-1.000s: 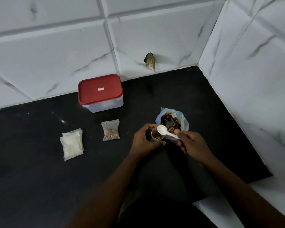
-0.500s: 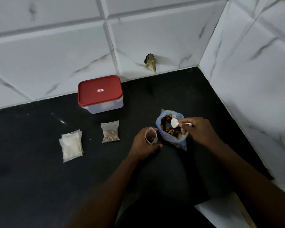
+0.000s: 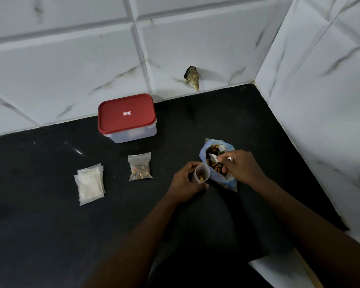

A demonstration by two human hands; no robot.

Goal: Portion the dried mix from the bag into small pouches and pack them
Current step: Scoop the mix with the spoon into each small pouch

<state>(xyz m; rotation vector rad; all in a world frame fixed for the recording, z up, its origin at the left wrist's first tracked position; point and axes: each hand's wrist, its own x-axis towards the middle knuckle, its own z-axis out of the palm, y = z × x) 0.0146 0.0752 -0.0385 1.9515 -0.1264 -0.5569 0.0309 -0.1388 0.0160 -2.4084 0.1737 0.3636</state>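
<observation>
Fingers of the right hand (image 3: 240, 167) pinch a white spoon (image 3: 214, 157), its bowl inside the open blue bag (image 3: 222, 179) of dried mix, right of centre. The left hand (image 3: 184, 185) curls round a small pouch (image 3: 202, 175) (some pieces inside), just beside the bag. A filled pouch (image 3: 139, 166) lies further left.

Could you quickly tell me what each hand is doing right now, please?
Left hand: grips the small pouch.
Right hand: grips the spoon, dipped in the bag.

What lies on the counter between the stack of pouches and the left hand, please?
A filled pouch lies flat there, apart from both the stack and the left hand, in the head view.
</observation>
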